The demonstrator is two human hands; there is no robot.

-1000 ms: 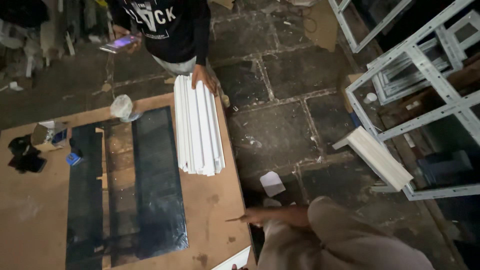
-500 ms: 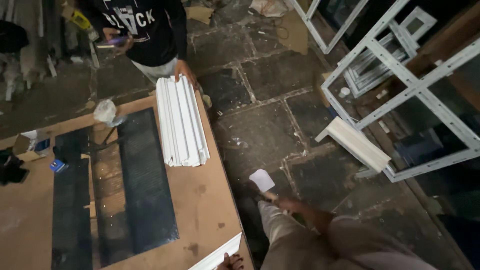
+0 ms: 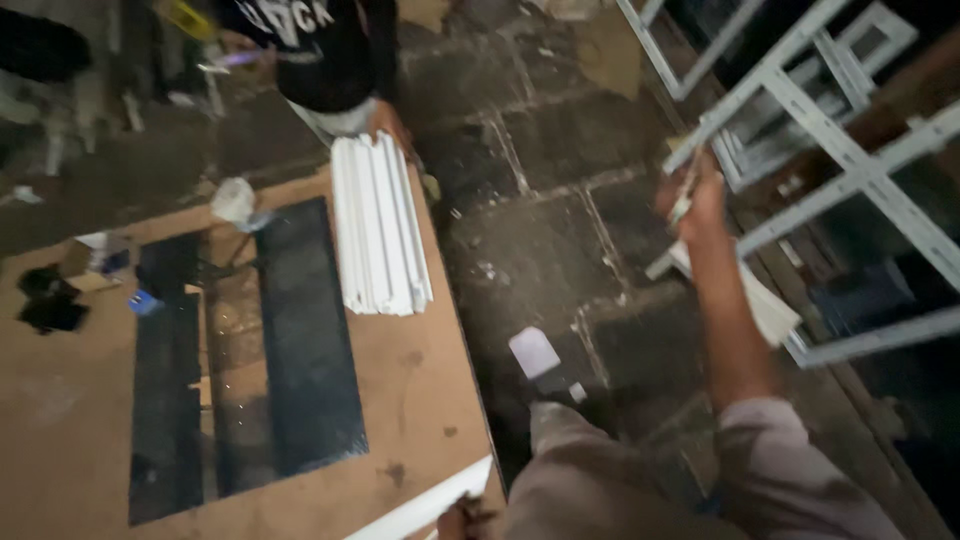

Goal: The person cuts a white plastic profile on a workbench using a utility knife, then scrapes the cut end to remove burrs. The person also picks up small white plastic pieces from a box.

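Observation:
My right hand is raised over the stone floor, close to the white metal frames on the right. Its fingers are closed around a thin, pale stick-like object, which is blurred. My left hand shows only partly at the bottom edge, touching the end of a white strip that lies on the corner of the wooden table. Its grip is hidden. At the table's far edge lies a bundle of white profiles, and another person's hand rests on its far end.
Two dark glass panes lie on the table, with a crumpled white bag and small dark items to the left. A white scrap lies on the floor. The other person in a black shirt stands beyond the table.
My right arm has swung up from beside my knee to the white frames on the right. My left hand stays at the white strip. The other person's hand remains on the profiles.

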